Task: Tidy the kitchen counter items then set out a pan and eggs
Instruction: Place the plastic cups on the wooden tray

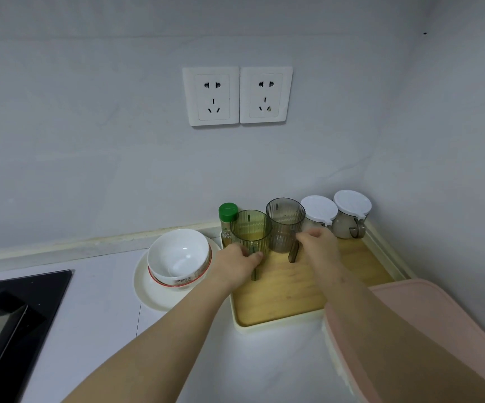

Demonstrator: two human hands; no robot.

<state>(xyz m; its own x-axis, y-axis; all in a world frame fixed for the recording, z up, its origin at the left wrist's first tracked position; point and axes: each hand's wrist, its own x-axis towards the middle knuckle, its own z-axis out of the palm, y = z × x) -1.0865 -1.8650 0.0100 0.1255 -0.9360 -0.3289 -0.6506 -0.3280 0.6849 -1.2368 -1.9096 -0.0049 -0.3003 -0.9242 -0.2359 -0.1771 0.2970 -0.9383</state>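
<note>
Gripping the green ribbed translucent plastic cup (pixel 251 228) low on its wall, my left hand (pixel 236 261) has its fingers curled round it, with the thumb lying across the front. My right hand (pixel 319 247) closes its fingers on the handle of the smoky grey ribbed plastic cup (pixel 285 222); I cannot tell just how they pinch it. Both cups stand upright, just beside each other, at the back of the bamboo tray with a cream rim (pixel 279 322). A green-capped spice bottle (pixel 227 218) stands behind the green cup, and two white-lidded glass jars (pixel 319 213) stand right of the grey one. Left of the tray, a white ceramic bowl (pixel 178 254) sits on a cream round plate (pixel 148 292).
</note>
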